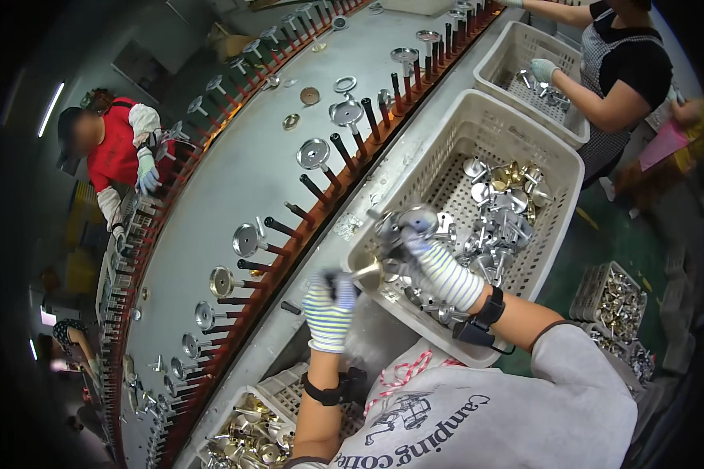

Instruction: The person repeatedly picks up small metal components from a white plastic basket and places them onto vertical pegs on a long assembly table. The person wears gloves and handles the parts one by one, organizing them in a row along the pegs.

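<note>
Factory floor, a long curved grey conveyor table (235, 180) sweeping from lower left to upper right, its near edge lined with dark upright pegs (305, 187), many carrying round silver disc parts (314, 153). My right hand (434, 262), in a striped knit glove, has its fingers curled shut around a cluster of silver metal fittings (407, 225), held over the near-left corner of the big white plastic basket (414, 168). My left hand (330, 311), also in a striped glove, is blurred; its fingers look closed on the narrow end of a brass funnel-shaped part (368, 273), which sits between my two hands, just above the basket's left rim. Exact finger gap on the left I cannot tell. Black straps wrap both of my wrists. Inside the basket, toward its far-right corner, lies a heap of silver and brass fittings (504, 211). A second white basket (516, 47) stands beyond it at the table's far end, where another person's gloved hand (541, 70) reaches in. Below my left forearm, at the lower edge, a smaller crate holds brass parts (250, 438). Across the table, at its left edge, a person in a red top (117, 148) works at the pegs there. On the green floor at right sit more crates of brass pieces (614, 301).
</note>
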`<act>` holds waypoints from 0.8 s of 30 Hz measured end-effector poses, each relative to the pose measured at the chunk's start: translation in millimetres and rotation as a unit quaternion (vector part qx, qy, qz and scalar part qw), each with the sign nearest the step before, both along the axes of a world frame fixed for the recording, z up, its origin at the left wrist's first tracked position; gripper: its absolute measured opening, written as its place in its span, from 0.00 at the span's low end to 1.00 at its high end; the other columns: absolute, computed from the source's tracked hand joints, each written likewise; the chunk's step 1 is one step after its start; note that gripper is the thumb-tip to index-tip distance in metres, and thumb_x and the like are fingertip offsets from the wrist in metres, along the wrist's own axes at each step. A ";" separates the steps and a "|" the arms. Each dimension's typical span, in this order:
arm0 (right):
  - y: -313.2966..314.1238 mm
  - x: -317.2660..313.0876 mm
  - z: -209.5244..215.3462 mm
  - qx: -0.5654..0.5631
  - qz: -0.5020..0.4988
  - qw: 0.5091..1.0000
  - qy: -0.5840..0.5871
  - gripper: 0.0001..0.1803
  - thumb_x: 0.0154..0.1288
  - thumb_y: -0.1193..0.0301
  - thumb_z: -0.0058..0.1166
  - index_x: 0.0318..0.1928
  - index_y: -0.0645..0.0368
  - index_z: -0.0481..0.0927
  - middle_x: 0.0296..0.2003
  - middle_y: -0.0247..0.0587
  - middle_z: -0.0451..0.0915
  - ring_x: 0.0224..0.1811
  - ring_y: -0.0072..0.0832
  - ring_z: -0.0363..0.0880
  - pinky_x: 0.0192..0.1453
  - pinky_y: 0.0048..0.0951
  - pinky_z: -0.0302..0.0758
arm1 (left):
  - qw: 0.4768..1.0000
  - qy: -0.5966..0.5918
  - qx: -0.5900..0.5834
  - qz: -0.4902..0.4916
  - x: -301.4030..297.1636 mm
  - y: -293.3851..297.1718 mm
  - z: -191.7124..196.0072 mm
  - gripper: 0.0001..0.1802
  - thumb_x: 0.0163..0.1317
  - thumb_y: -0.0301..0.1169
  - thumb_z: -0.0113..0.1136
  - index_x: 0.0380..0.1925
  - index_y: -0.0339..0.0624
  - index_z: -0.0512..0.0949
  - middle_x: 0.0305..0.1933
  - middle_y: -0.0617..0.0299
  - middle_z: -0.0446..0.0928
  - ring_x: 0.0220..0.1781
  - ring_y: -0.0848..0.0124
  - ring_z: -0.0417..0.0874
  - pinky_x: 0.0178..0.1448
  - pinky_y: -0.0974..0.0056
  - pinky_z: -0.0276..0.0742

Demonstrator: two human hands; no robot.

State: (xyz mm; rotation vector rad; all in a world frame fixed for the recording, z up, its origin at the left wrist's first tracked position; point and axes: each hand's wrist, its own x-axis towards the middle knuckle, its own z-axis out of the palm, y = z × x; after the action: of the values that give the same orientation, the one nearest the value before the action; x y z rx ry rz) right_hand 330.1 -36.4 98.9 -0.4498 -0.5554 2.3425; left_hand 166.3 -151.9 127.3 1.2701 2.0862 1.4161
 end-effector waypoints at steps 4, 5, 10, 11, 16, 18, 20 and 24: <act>4.4 -1.9 6.5 -0.009 0.020 1.000 0.005 0.22 0.61 0.53 0.58 0.52 0.48 0.74 0.44 0.28 0.79 0.46 0.25 0.76 0.46 0.35 0.76 | 0.812 -0.573 0.107 0.032 -52.0 -14.6 -22.4 0.13 0.61 0.38 0.62 0.39 0.42 0.75 0.28 0.64 0.78 0.25 0.72 0.80 0.29 0.68 0.78; 3.1 -2.9 6.2 -0.002 0.029 1.000 0.006 0.23 0.61 0.53 0.58 0.52 0.48 0.74 0.44 0.28 0.79 0.46 0.26 0.76 0.46 0.36 0.76 | 0.725 -0.675 0.138 0.005 -61.2 -15.6 -23.1 0.15 0.60 0.38 0.62 0.42 0.42 0.76 0.30 0.65 0.79 0.28 0.72 0.81 0.33 0.68 0.81; 2.1 -2.3 -8.7 -0.008 0.030 1.000 -0.001 0.23 0.62 0.54 0.58 0.53 0.49 0.73 0.45 0.31 0.79 0.45 0.27 0.77 0.45 0.36 0.77 | 0.792 -0.537 0.286 -0.048 -79.9 14.1 -5.6 0.20 0.60 0.27 0.62 0.52 0.39 0.71 0.48 0.58 0.78 0.48 0.69 0.81 0.58 0.59 0.78; 2.4 -1.8 -8.9 -0.012 0.027 1.000 -0.005 0.22 0.62 0.54 0.58 0.53 0.49 0.73 0.45 0.31 0.79 0.45 0.27 0.77 0.45 0.35 0.77 | 0.841 -0.454 0.296 -0.016 -89.7 24.7 -6.1 0.21 0.60 0.24 0.60 0.54 0.37 0.70 0.48 0.56 0.78 0.50 0.69 0.80 0.62 0.60 0.76; 2.3 -5.9 -12.0 -0.015 0.017 1.000 0.001 0.21 0.63 0.56 0.57 0.52 0.51 0.74 0.45 0.32 0.79 0.44 0.28 0.77 0.43 0.34 0.77 | 0.959 0.066 -0.026 0.274 -155.9 52.7 -31.5 0.15 0.67 0.30 0.52 0.50 0.34 0.75 0.46 0.54 0.81 0.48 0.68 0.81 0.51 0.62 0.74; 1.1 -6.6 -14.1 -0.020 0.022 1.000 0.000 0.21 0.64 0.56 0.57 0.52 0.51 0.74 0.44 0.33 0.79 0.43 0.29 0.77 0.43 0.34 0.78 | 0.929 0.089 -0.163 0.321 -172.2 44.8 -52.9 0.16 0.66 0.32 0.53 0.50 0.35 0.75 0.45 0.52 0.81 0.45 0.68 0.80 0.49 0.61 0.73; 3.1 -6.7 -14.4 -0.013 0.025 1.000 -0.008 0.20 0.64 0.56 0.56 0.52 0.51 0.74 0.44 0.32 0.80 0.43 0.27 0.78 0.43 0.33 0.78 | 0.931 0.066 -0.161 0.322 -185.2 22.8 -81.8 0.19 0.65 0.31 0.54 0.54 0.35 0.72 0.50 0.51 0.79 0.49 0.66 0.78 0.53 0.60 0.71; 5.9 -2.1 -10.5 0.003 0.053 0.999 0.008 0.20 0.64 0.56 0.56 0.52 0.50 0.74 0.44 0.30 0.80 0.43 0.24 0.78 0.44 0.31 0.78 | 0.961 -0.054 0.076 0.260 -144.9 -1.9 -93.6 0.28 0.61 0.26 0.54 0.62 0.34 0.63 0.60 0.47 0.70 0.61 0.59 0.71 0.63 0.56 0.66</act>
State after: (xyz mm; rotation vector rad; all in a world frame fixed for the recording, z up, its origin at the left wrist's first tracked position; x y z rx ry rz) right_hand 328.0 -30.5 88.5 -0.4069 -0.5906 2.4439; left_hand 21.3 -153.8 33.7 0.6862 2.3780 1.8401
